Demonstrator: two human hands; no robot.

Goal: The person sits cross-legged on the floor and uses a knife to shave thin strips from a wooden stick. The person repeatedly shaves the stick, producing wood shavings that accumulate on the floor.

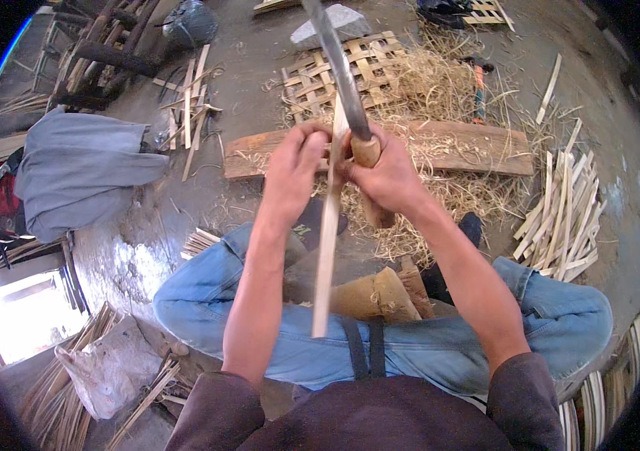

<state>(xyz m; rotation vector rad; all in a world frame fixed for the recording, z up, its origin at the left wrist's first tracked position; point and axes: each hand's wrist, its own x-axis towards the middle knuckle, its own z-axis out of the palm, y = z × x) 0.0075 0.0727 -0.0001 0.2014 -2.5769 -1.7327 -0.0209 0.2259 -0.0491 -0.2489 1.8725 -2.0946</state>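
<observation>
In my right hand [387, 177], closed round its wooden handle, is a long-bladed knife [341, 64] with a slightly curved blade that points up and away from me. A pale bamboo strip [326, 259] runs lengthwise between my hands, its near end over my lap. The curled fingers of my left hand [295, 165] grip the strip from its left side. My right thumb and fingers are close against the strip too, beside the knife handle. Where exactly the blade's base meets the strip is hidden by my fingers.
Beyond my hands lies a wooden plank [470, 146] strewn with shavings [432, 83]. Behind it are a woven bamboo panel [305, 83], a grey stone [331, 26] and a hammer [479, 86]. Cut strips [564, 218] are piled at right. A grey cloth [79, 173] hangs at left.
</observation>
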